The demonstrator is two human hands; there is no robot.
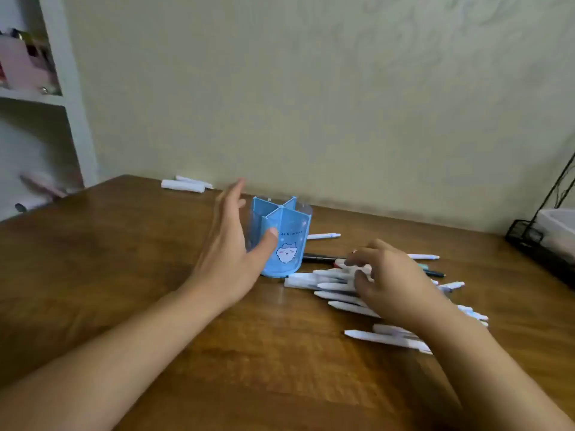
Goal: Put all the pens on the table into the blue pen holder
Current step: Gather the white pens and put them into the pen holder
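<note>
No pens [342,283] are in the holder [281,241] yet; our left hand [230,253] cups it, fingers spread, while our right hand [389,281] curls onto the table [93,259] pile beside it.

Brown wooden table [124,259], blue pen holder [281,241], scattered pens [329,286], black wire rack [541,241]

Bare forearms, no sleeves, two hands [230,253]

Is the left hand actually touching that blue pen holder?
Touching. In the head view the left hand has its thumb pressed against the front of the blue pen holder, fingers straight alongside it.
</note>
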